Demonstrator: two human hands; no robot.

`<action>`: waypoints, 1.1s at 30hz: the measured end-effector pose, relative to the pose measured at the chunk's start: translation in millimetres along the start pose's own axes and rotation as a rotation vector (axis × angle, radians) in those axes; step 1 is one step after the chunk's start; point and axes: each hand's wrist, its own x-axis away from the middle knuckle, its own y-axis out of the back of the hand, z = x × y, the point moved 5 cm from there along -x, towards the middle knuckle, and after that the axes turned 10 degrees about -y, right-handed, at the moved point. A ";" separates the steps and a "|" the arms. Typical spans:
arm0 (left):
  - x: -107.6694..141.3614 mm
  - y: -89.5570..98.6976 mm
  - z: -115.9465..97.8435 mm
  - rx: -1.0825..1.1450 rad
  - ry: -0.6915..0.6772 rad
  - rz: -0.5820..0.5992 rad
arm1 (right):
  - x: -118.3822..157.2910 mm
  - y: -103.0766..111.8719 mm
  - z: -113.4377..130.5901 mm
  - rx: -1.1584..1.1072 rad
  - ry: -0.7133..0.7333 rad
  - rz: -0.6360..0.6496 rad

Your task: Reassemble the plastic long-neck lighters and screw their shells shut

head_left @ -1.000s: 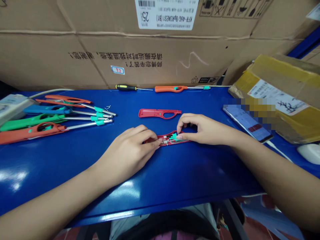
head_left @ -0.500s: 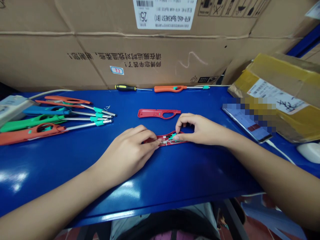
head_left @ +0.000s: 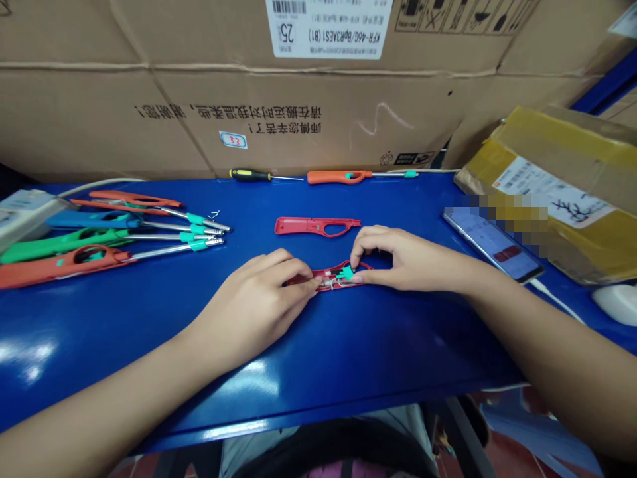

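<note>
A red lighter shell half [head_left: 338, 286] lies on the blue table with small parts inside it. My left hand [head_left: 269, 292] grips its left end, fingers pressed together on the shell and the parts there. At its right side, my right hand [head_left: 381, 259] pinches a small green trigger piece [head_left: 345, 273] between thumb and forefinger, over the shell. Behind them lies a second red shell half [head_left: 316, 226], its inner side up, touched by neither hand.
Several lighters, among them a green one [head_left: 64, 244], lie at the left near a white power strip [head_left: 24, 209]. A screwdriver [head_left: 250, 175] and an orange lighter [head_left: 336, 177] lie along the back. A phone [head_left: 492, 245] and taped box [head_left: 562, 192] are at right.
My right hand has shifted slightly right, and more of the green piece shows at its fingertips. My left hand has stayed where it was.
</note>
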 end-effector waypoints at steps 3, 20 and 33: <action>-0.6 0.2 1.4 0.013 0.014 -0.002 | 2.0 1.8 3.1 0.037 0.063 -0.013; 0.1 3.2 5.5 -0.010 0.062 0.008 | 6.2 13.6 -9.2 0.084 -0.063 0.074; 1.9 2.5 14.1 0.144 0.165 -0.083 | 15.8 30.6 -20.0 0.210 -0.196 0.162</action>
